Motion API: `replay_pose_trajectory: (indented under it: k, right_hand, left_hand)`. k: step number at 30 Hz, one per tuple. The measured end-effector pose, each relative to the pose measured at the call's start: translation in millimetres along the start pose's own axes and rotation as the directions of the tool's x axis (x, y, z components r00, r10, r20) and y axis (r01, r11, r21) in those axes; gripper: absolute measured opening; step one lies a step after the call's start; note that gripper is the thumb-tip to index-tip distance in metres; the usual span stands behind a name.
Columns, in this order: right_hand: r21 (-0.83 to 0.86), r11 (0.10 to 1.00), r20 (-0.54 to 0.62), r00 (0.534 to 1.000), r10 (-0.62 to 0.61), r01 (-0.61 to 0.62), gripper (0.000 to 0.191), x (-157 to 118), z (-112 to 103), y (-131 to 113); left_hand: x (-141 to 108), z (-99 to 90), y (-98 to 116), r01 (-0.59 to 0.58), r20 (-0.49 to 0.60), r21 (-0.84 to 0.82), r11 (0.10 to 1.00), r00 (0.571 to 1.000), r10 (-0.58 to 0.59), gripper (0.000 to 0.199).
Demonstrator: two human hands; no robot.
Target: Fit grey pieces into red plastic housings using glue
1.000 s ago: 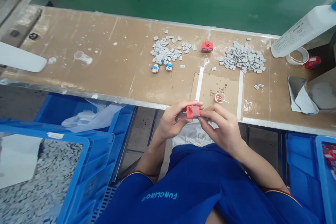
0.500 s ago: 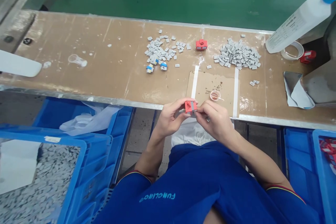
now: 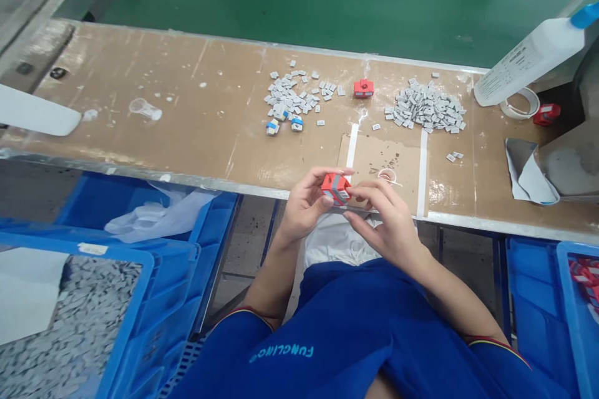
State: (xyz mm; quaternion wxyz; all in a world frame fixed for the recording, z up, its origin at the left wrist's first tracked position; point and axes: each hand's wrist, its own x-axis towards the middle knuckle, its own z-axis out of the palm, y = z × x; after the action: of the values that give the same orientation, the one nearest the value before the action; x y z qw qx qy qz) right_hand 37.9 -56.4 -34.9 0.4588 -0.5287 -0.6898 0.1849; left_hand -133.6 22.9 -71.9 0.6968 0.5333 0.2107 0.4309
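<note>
My left hand (image 3: pixel 305 204) grips a small red and grey plastic toy piece (image 3: pixel 336 188) between thumb and fingers, just above the bench's front edge. It is tilted, with a pale grey face showing. The fingertips of my right hand (image 3: pixel 390 218) press against its right side, while that thumb stands apart below. Behind my right fingers sits a small clear cup (image 3: pixel 387 176) with a thin white stick across it, partly hidden. The cup rests on a cardboard sheet (image 3: pixel 407 193) edged with white tape.
Grey tile piles lie at centre (image 3: pixel 290 96) and right (image 3: pixel 425 106), with another red toy piece (image 3: pixel 364 88) between them. Blue-and-white pieces (image 3: pixel 296 123) sit nearby. A white bottle (image 3: pixel 528 62) and tape roll (image 3: pixel 520 104) stand right. Blue crates (image 3: pixel 173 287) flank me below.
The toy piece has been turned in my left hand, showing another face. My right thumb has come away from the fingers, which now lie against the piece. The view has shifted slightly.
</note>
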Motion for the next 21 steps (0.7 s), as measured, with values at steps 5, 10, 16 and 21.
replay_pose_trajectory:
  k: [5, 10, 16, 21]
  right_hand:
    - [-0.084, 0.996, -0.218, 0.976, 0.017, -0.036, 0.059, -7.7, 20.1, 8.1]
    - [-0.221, 0.975, -0.229, 0.972, -0.050, -0.002, 0.061, -14.4, 20.2, 15.9]
    - [-0.097, 0.995, -0.192, 0.981, -0.039, 0.020, 0.055, -14.1, 5.0, 13.7]
    - [0.049, 0.998, -0.094, 0.994, 0.047, -0.043, 0.052, -12.4, -9.5, 17.1]
  left_hand:
    - [-4.5, 29.6, -7.5, 0.143, -0.114, -0.351, 0.925, 0.974, -0.194, 0.040]
    - [-12.9, 52.3, -14.4, 0.244, -0.061, -0.484, 0.841, 0.949, -0.310, 0.046]
    - [-10.9, 47.2, -17.8, 0.202, 0.019, -0.249, 0.947, 0.979, -0.204, 0.032]
    - [-0.8, 29.8, 3.6, -0.069, -0.026, 0.385, 0.920, 0.996, 0.085, 0.034]
